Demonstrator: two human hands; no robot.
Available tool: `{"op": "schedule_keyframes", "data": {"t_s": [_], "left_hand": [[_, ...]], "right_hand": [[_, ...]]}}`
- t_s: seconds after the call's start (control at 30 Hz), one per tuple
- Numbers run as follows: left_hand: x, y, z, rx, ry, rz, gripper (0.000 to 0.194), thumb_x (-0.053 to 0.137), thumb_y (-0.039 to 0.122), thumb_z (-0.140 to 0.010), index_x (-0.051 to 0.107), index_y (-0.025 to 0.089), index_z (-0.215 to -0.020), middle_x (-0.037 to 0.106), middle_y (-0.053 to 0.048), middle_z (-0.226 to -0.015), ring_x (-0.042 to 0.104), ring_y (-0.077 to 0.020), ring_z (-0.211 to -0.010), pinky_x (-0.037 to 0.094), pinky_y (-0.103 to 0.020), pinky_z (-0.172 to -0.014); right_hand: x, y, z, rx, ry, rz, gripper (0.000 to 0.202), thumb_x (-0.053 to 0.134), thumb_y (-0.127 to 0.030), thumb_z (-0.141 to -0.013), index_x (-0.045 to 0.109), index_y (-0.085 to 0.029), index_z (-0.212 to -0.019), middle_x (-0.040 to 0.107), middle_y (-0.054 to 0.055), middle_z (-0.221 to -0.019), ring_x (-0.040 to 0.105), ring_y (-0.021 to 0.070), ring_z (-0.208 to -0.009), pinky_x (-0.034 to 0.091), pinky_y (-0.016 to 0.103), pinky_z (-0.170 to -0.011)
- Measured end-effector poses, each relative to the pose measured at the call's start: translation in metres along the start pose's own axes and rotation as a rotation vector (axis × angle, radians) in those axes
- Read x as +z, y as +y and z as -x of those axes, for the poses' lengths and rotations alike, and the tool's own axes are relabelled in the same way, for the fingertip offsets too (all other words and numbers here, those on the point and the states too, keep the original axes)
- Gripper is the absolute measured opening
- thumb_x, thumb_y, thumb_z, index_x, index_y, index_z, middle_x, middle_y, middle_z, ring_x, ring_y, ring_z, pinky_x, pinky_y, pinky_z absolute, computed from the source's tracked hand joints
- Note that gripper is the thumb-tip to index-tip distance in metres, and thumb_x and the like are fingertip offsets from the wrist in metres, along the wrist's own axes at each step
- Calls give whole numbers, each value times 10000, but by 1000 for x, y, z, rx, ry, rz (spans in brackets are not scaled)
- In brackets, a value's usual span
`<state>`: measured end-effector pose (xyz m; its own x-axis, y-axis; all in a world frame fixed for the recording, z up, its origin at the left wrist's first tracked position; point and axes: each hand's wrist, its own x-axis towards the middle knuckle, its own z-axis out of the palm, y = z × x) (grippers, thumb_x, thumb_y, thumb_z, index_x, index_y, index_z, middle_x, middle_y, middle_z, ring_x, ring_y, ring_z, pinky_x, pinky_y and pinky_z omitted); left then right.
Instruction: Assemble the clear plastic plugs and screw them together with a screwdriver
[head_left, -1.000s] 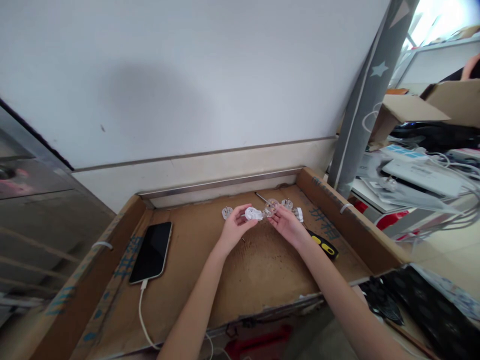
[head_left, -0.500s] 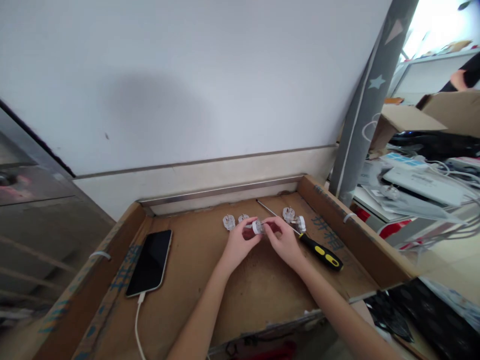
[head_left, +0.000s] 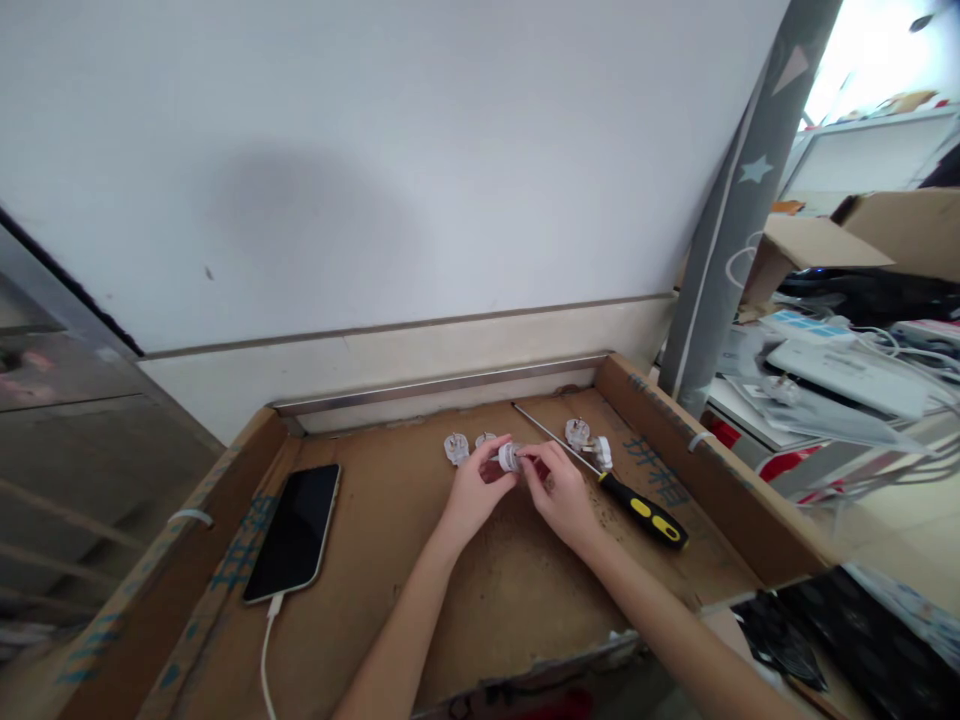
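Observation:
Between my two hands is a small clear-and-white power plug (head_left: 508, 458). My left hand (head_left: 478, 487) pinches its white side between thumb and fingers. On the other side, the fingertips of my right hand (head_left: 556, 487) close on the plug's clear, pronged end. Just behind my left hand lie two more clear plugs, one in the open (head_left: 456, 448) and one partly covered (head_left: 485, 439). To the right of my right hand rest another clear plug (head_left: 577, 432) and a white-backed plug (head_left: 602, 453). A screwdriver (head_left: 643, 511) with a black and yellow handle lies beside them.
The cardboard tray (head_left: 360, 530) has raised sides. A phone (head_left: 294, 533) with a white cable (head_left: 265, 660) lies at its left. A grey post (head_left: 724, 220) stands behind the right side, with cluttered boxes and cables beyond. A white wall panel (head_left: 390, 180) rises behind.
The plug has turned slightly in my fingers, and my right hand has shifted and rotated a little around its end. The view has moved slightly.

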<state>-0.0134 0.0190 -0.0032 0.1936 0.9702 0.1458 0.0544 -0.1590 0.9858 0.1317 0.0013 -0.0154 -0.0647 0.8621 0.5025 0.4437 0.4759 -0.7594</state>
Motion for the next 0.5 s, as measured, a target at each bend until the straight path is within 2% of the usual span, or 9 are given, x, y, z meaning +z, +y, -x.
{"op": "schedule_keyframes", "data": {"t_s": [0.27, 0.5], "left_hand": [[3, 0, 2, 49, -42, 59, 452, 596, 54, -692, 545, 160, -1128, 639, -99, -1119, 614, -203, -1021, 480, -372, -915], [2, 1, 3, 96, -19, -30, 416, 581, 77, -725, 537, 172, -1127, 643, -87, -1097, 618, -189, -1008, 477, -359, -912]], "right_hand": [[0, 0, 2, -62, 71, 72, 275, 424, -322, -876, 572, -139, -1019, 563, 47, -920, 510, 56, -735, 450, 221, -703], [0, 0, 4, -125, 74, 149, 238, 425, -260, -868, 577, -187, -1037, 563, 47, -940, 539, 73, -797, 450, 202, -710]]}}
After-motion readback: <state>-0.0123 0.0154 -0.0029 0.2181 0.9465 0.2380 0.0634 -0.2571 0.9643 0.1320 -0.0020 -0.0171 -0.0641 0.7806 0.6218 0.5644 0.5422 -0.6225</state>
